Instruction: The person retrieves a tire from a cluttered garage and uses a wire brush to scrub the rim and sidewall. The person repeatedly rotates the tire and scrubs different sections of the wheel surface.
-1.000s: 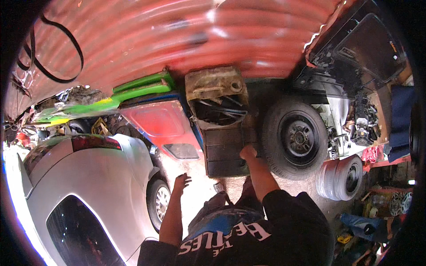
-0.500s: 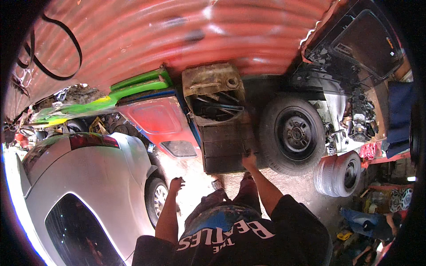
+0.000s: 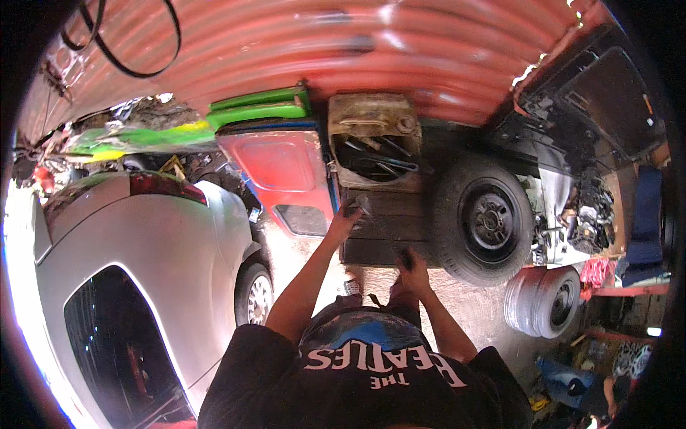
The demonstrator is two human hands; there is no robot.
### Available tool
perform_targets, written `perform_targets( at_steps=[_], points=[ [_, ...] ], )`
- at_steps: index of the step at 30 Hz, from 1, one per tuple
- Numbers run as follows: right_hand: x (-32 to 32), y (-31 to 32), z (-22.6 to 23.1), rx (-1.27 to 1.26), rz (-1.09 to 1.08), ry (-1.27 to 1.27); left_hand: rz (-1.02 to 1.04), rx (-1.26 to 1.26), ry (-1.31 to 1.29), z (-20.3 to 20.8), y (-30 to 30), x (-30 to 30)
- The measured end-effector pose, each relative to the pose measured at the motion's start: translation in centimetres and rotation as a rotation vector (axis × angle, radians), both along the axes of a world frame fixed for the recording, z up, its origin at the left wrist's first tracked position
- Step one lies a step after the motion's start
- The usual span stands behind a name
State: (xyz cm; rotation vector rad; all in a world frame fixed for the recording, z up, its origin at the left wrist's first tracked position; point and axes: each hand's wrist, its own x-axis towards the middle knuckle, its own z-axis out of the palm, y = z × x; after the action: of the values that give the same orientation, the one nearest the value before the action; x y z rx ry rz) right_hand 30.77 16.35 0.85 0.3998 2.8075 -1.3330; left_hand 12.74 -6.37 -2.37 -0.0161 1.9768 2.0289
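Cabinet (image 3: pixel 382 247), dark and drawer-like in front, stands before the wearer; I log both hands over it on the head feed. Left hand (image 3: pixel 345 221): fingers appear closed on a small grey piece (image 3: pixel 363 206) near the upper left edge, just below the cut-open jug (image 3: pixel 368 116). Right hand (image 3: pixel 413 276): fingers curled round a dark piece (image 3: pixel 406 259) at the near edge, left of the upright tyre (image 3: pixel 484 218).

Handling, my estimate: the grey piece looks light, thin and crumpled, perhaps slippery; I would pinch a fold. The dark piece reads as a stiff, light handle; I would grip its thick end, where the right hand has it.

Orientation: the dark piece's visible end points away from the body, slightly left, long axis apparently likewise; the fist hides the rest. Grey piece: I cannot make out a long axis.
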Motion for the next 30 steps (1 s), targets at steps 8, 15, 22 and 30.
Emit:
perform_targets(
  at_steps=[8,15,22,30],
  points=[
    [-1.0,-2.5,1.9,-0.201,0.188,-0.223,0.127,-0.149,0.103,3.4,-1.9,-3.5],
    [-3.9,-2.4,8.6,0.021,0.301,-0.040,0.203,-0.054,0.028,2.3,-5.6,-6.0],
    [-6.7,1.0,9.4,0.042,0.167,0.044,0.537,0.109,-0.051,2.0,-11.5,-5.9],
    [-21.0,-1.5,13.2,0.487,0.261,-0.062,0.370,-0.074,-0.196,-5.1,-16.9,1.4]
  ],
)
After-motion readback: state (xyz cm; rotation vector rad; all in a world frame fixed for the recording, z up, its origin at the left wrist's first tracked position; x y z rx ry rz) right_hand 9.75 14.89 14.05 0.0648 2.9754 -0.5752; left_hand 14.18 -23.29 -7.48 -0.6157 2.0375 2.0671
